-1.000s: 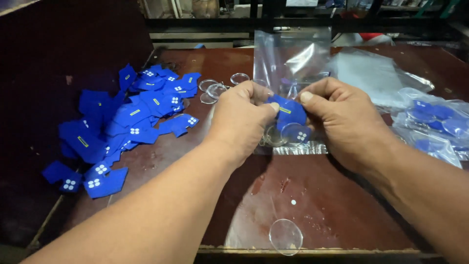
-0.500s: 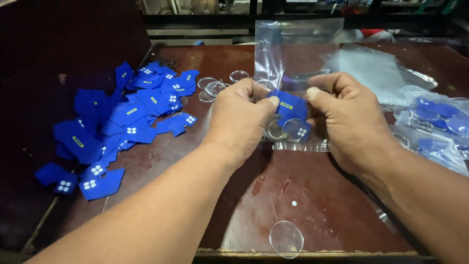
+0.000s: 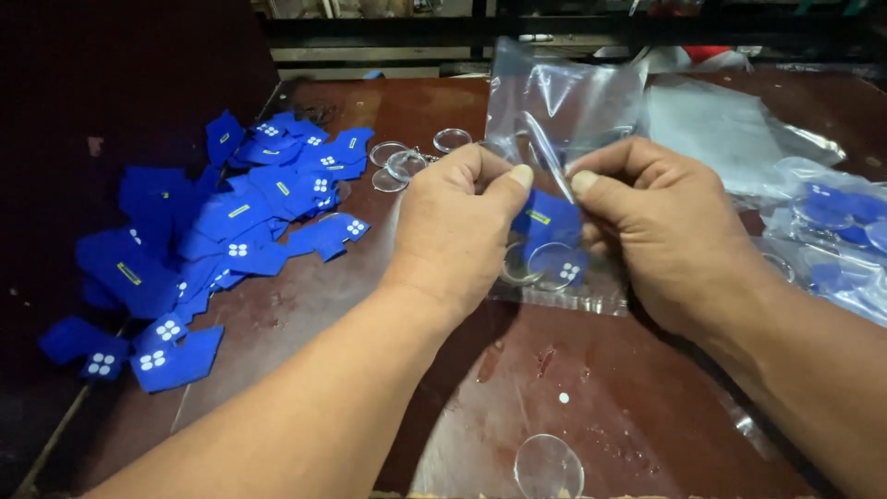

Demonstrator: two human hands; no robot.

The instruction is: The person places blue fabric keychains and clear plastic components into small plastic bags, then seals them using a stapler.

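Head view: both hands (image 3: 554,231) on clear bag (image 3: 564,111)

Both hands (image 3: 457,226) (image 3: 661,231) raised together, thumbs nearly meeting, fingers pinched.

Left hand (image 3: 457,226) hides part of clear bag (image 3: 554,111).

Both my forearms bare to the frame edge, no sleeve in view. No gloves, no watch, no rings or bands that I can see. My left hand (image 3: 457,226): broad back, knuckles ridged, thumbnail short and pale. My right hand (image 3: 661,231): thick fingers, thumbnail trimmed short, creases over the knuckles. Fine hair along both forearms. No markings or plasters showing anywhere.
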